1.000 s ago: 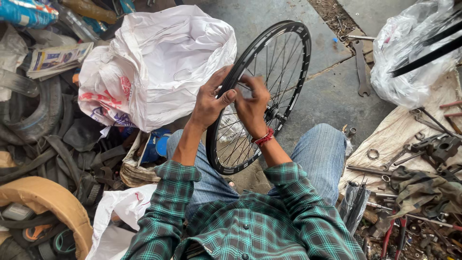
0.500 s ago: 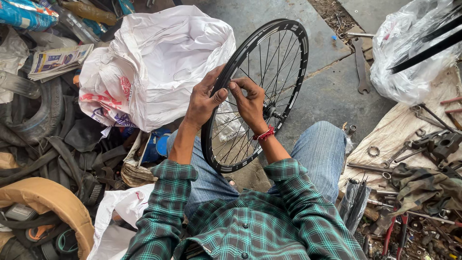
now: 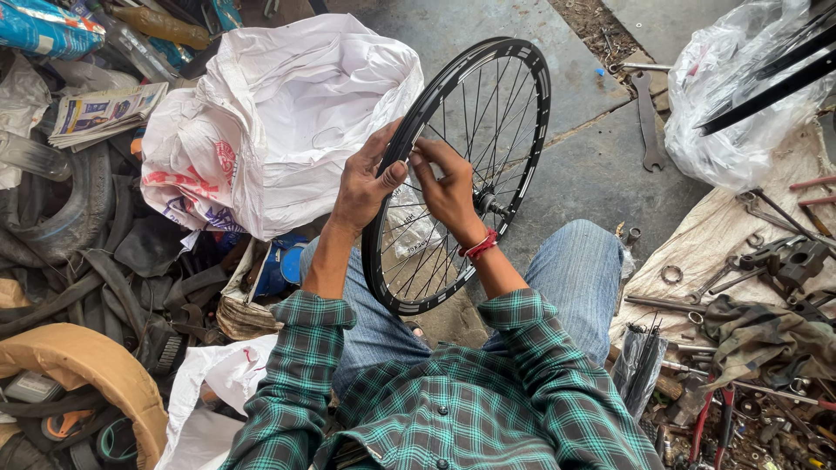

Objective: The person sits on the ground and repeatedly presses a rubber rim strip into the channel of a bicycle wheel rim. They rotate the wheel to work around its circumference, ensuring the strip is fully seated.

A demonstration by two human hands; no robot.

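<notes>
Left hand (image 3: pixel 361 183) lower on rim (image 3: pixel 531 130), fingers (image 3: pixel 383 144) half-hidden.

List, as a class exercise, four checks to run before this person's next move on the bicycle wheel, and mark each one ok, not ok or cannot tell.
1. Left hand has a grip on the wheel rim: ok, thumb and fingers wrap the black rim.
2. Right hand reaches the spokes: ok, its fingers sit among them near the rim.
3. Wheel held upright between the knees: ok.
4. Tool in the right hand: cannot tell, the fingers hide it.
5. Spare spanner within sight: ok, lying on the concrete floor.
</notes>
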